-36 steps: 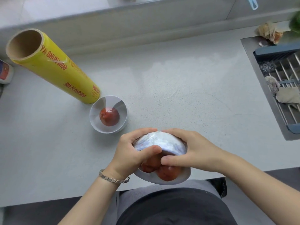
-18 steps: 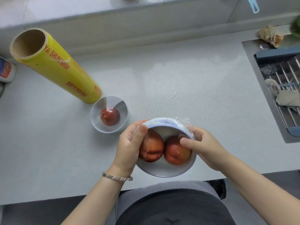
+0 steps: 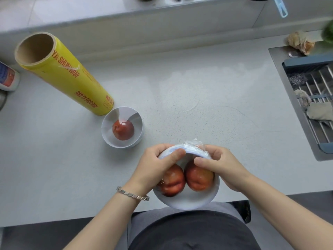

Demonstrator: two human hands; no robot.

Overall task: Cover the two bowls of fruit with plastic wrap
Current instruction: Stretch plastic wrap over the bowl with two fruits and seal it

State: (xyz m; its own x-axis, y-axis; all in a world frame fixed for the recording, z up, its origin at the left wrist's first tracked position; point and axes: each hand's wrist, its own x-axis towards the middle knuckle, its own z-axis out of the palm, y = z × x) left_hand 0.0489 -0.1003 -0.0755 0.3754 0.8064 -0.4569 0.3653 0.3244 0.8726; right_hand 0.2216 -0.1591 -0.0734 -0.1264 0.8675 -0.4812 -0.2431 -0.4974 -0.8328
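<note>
The left hand [image 3: 155, 166] and right hand [image 3: 221, 168] are a little apart, each clamped on the far rim of the larger white bowl [image 3: 189, 201]. The left thumb lies along the rim. The right thumb presses down just above the right-hand fruit. The bowl is tilted with its mouth toward the person, at the near edge of the worktop [image 3: 198, 87] and overlapping that edge. Whether it rests on the surface I cannot tell.

Two red fruits [image 3: 173, 181] sit side by side in it, touching. Plastic wrap [image 3: 193, 143] is bunched in a clear crinkle at the far rim, between the two hands. A chain bracelet [image 3: 132, 193] circles the left wrist.

Farther left stands the smaller white bowl [image 3: 108, 139], holding one red fruit [image 3: 123, 129]. Pale creases cross its mouth like stretched film. The yellow roll of wrap [image 3: 72, 82] stands just beyond this bowl, its base nearly touching the rim, its open cardboard core pointing up and left.

A bottle [image 3: 7, 78] shows at the far left edge. At the right, a sink [image 3: 281, 73] holds a rack [image 3: 317, 98], with a crumpled brownish wad [image 3: 300, 42] beyond its far corner.
</note>
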